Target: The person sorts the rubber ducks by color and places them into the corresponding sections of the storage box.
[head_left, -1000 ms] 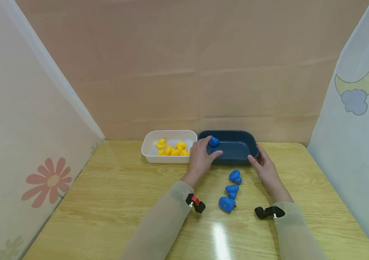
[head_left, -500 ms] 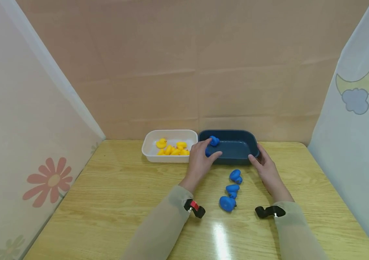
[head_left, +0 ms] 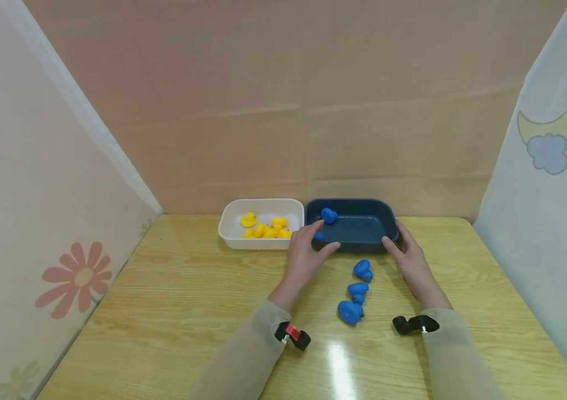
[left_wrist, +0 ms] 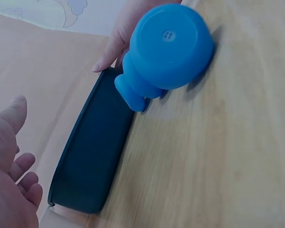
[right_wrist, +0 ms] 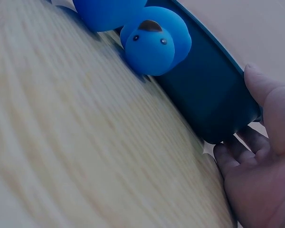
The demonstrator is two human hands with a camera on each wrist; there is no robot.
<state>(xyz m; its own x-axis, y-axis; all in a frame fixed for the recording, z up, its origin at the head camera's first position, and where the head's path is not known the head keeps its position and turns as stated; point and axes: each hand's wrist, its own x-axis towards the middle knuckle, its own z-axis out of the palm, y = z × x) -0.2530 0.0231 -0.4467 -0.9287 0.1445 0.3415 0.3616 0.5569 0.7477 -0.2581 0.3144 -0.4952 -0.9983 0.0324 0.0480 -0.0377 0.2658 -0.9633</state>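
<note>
A dark blue plastic bin point(head_left: 363, 245) stands at the back of the table. My right hand point(head_left: 410, 264) grips its right end, thumb near the rim and fingers against the end wall in the right wrist view. My left hand point(head_left: 304, 255) hovers at the bin's near left corner, thumb and fingers spread, holding nothing. One blue rubber duck point(head_left: 329, 215) lies inside the bin at the back left; part of another blue duck point(head_left: 319, 236) shows behind my left fingers. Three more lie on the table in front: a far duck point(head_left: 361, 269), a middle duck point(head_left: 358, 290) and a near duck point(head_left: 350, 313).
A white bin point(head_left: 258, 244) with several yellow rubber ducks point(head_left: 248, 220) stands left of the dark bin, against it or nearly so. Brown paper point(head_left: 303, 111) hangs behind the table point(head_left: 188, 300), and printed cloths flank it on both sides.
My left hand has drawn back slightly toward me from over the dark bin, leaving the blue ducks inside it more visible. My right hand has stayed at the bin's right end.
</note>
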